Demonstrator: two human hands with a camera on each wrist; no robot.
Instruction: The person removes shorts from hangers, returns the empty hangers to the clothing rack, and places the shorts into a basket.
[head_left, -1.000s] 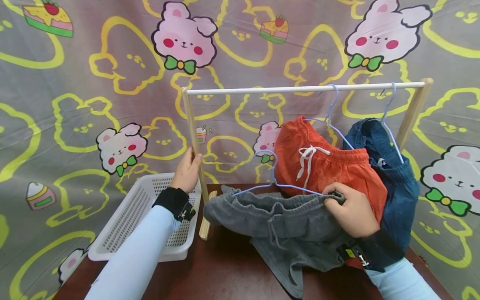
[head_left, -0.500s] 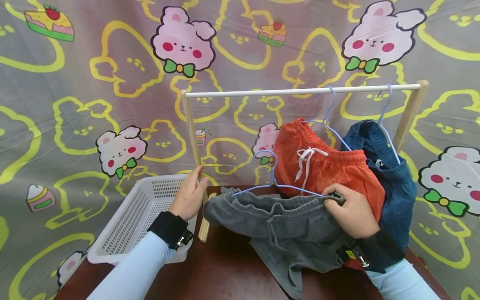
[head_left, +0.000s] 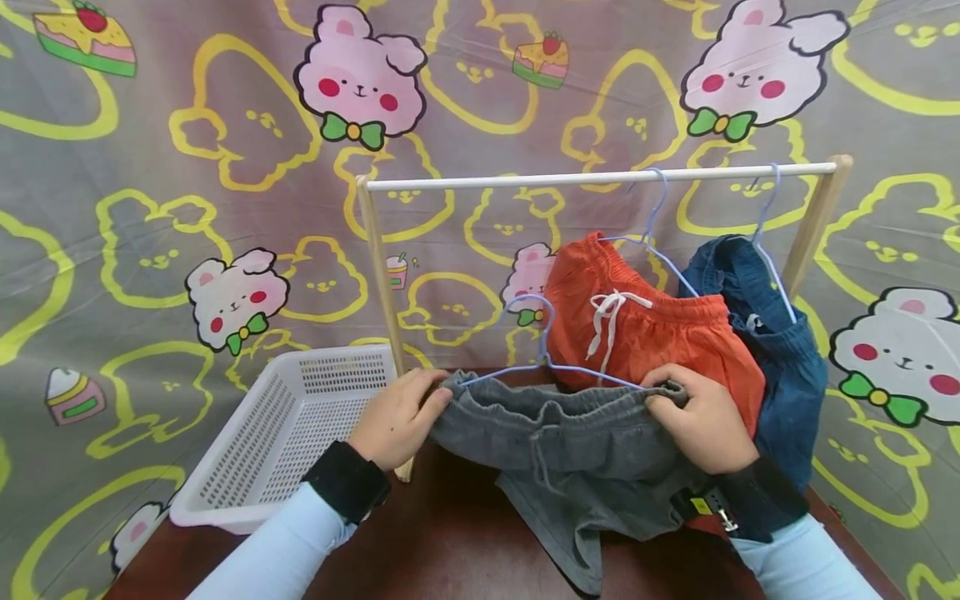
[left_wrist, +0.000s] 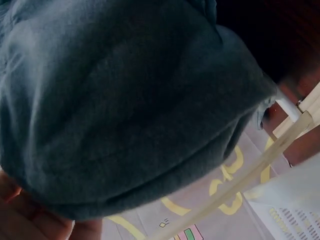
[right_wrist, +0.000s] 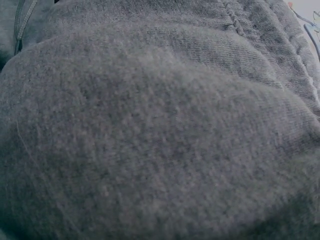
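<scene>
Grey drawstring shorts (head_left: 570, 450) hang in front of the rack, with a blue hanger (head_left: 544, 354) set inside their waistband. The hanger's hook rises free, below the rack's bar. My left hand (head_left: 397, 421) pinches the left end of the waistband between thumb and fingers. At the right end, my right hand (head_left: 705, 421) grips the waistband over the hanger's tip. In the left wrist view the shorts (left_wrist: 125, 110) fill most of the picture, with fingertips (left_wrist: 40, 220) at their edge. Grey fabric (right_wrist: 160, 130) covers nearly all of the right wrist view and hides the hand.
A wooden rack with a white bar (head_left: 480, 181) stands on the dark red table (head_left: 465, 533). Orange shorts (head_left: 637, 317) and blue denim shorts (head_left: 791, 375) hang at its right on blue hangers. A white perforated basket (head_left: 225, 450) sits at the left.
My left hand has left the rack's left post and moved right and down onto the grey waistband, which it now pinches. The right hand keeps its grip in place.
</scene>
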